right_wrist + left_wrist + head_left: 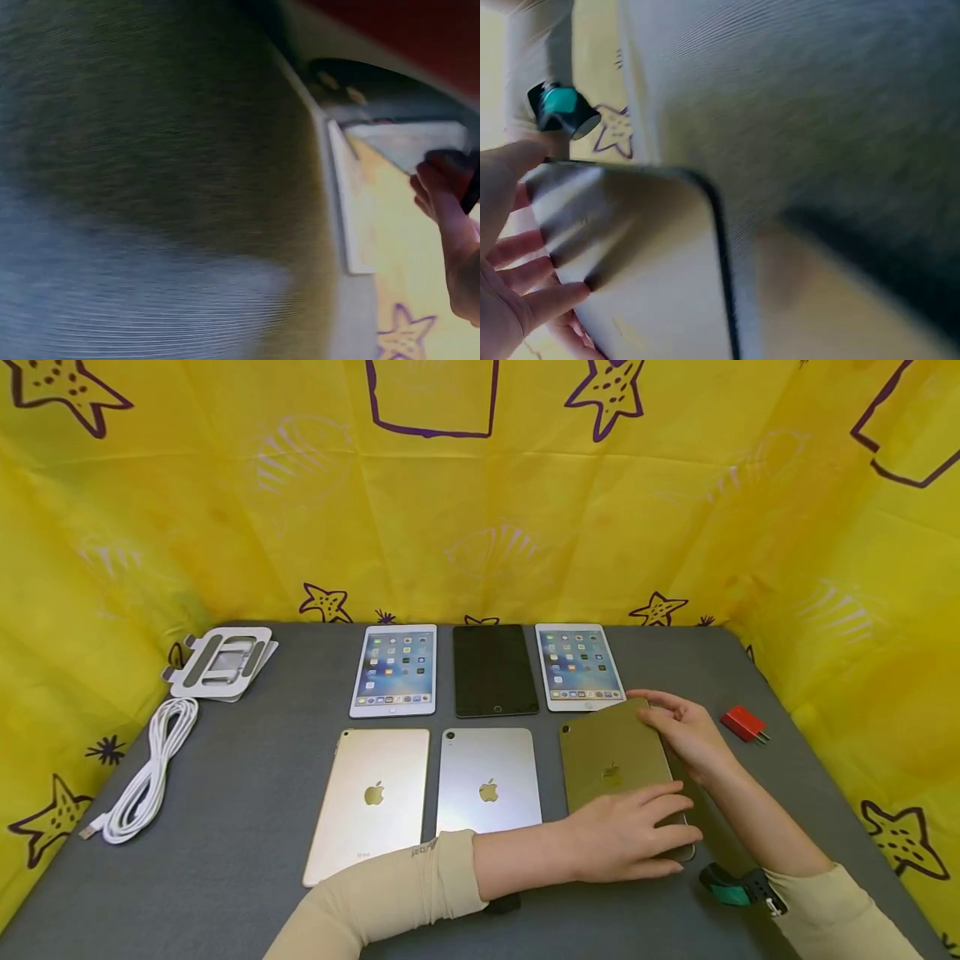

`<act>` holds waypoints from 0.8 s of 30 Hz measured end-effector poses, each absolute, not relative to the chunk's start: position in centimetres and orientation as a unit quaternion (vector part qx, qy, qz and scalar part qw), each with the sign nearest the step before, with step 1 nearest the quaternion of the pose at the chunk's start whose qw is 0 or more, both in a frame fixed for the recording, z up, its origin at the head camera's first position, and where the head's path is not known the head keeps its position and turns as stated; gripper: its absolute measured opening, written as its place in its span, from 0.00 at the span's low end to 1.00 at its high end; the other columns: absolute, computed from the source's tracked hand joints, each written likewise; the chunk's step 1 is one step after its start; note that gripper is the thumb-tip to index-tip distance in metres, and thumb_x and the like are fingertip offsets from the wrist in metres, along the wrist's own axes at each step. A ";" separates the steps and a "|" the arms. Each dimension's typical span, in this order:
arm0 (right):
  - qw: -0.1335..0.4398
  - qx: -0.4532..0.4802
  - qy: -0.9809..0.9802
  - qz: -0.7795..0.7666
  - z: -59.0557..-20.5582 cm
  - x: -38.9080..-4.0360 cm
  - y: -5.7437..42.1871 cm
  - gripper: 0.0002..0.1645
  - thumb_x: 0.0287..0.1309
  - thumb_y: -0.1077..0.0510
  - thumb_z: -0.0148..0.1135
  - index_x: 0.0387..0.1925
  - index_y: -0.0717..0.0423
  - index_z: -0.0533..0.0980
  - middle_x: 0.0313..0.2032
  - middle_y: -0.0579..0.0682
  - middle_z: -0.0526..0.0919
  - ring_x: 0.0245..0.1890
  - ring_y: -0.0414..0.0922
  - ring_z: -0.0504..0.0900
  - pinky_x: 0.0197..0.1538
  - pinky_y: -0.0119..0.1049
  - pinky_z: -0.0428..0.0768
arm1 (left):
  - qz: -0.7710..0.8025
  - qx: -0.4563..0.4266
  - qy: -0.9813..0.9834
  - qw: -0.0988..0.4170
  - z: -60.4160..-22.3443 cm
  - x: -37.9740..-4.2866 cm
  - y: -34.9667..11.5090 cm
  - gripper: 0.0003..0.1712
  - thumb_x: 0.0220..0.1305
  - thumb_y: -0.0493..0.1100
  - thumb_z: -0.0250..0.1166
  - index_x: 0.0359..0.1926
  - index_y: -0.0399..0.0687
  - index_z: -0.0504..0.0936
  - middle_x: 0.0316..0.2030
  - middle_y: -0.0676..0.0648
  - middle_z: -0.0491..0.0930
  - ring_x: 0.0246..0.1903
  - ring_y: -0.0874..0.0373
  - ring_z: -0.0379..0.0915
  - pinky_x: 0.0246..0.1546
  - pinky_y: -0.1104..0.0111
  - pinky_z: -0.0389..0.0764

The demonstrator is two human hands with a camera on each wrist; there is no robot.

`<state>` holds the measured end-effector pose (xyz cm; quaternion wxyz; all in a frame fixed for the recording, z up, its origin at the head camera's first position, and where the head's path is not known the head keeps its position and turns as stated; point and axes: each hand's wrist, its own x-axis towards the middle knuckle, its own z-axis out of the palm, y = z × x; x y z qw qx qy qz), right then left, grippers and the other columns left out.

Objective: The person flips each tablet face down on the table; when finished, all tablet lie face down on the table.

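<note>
A gold-backed tablet (pixel 600 760), back side up, is tilted, its top end overlapping the lower edge of a white tablet (pixel 581 664) in the head view. My right hand (pixel 690 735) grips its upper right corner, thumb on the back and fingers behind the edge. Across its lower part lies my left hand (pixel 637 835), with fingers spread and nearly straight towards the right edge. The left wrist view shows these left fingers (pixel 544 300) touching the tablet's surface (pixel 652 262). In the right wrist view a hand (pixel 454 240) appears at the right edge, partly cut off.
To the left lie a silver tablet (pixel 491 785) and a pale gold tablet (pixel 378 793), backs up. Behind are a black-screened tablet (pixel 495 670) and another white tablet (pixel 395 670). A red charger plug (pixel 744 723), white cable (pixel 150 777) and folded stand (pixel 228 662) flank them.
</note>
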<state>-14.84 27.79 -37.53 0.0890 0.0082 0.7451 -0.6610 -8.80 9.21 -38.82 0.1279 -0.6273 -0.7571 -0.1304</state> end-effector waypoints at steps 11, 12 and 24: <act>0.097 0.053 0.814 -0.570 -39.9 -15.2 29.1 0.31 0.68 0.56 0.57 0.64 0.71 0.66 0.39 0.46 0.84 0.32 0.36 0.82 0.36 0.31 0.82 | 0.019 -0.525 -0.851 -0.012 -39.8 -7.9 6.9 0.38 0.63 0.65 0.61 0.71 0.65 0.63 0.66 0.51 0.62 0.64 0.55 0.59 0.42 0.70 0.78; 0.098 0.056 0.824 -0.555 -40.1 -15.2 29.2 0.31 0.68 0.55 0.58 0.64 0.71 0.67 0.41 0.48 0.84 0.33 0.36 0.81 0.37 0.31 0.82 | 0.024 -0.511 -0.859 -0.024 -39.9 -7.9 6.6 0.39 0.62 0.66 0.62 0.71 0.66 0.62 0.66 0.51 0.62 0.64 0.55 0.59 0.41 0.70 0.78; 0.093 0.021 0.894 -0.437 -41.5 -15.6 29.6 0.29 0.66 0.51 0.61 0.60 0.67 0.73 0.42 0.58 0.81 0.33 0.45 0.75 0.33 0.33 0.77 | 0.046 -0.502 -0.863 -0.036 -40.7 -8.2 5.4 0.39 0.61 0.70 0.59 0.70 0.65 0.66 0.67 0.50 0.62 0.67 0.51 0.59 0.49 0.68 0.77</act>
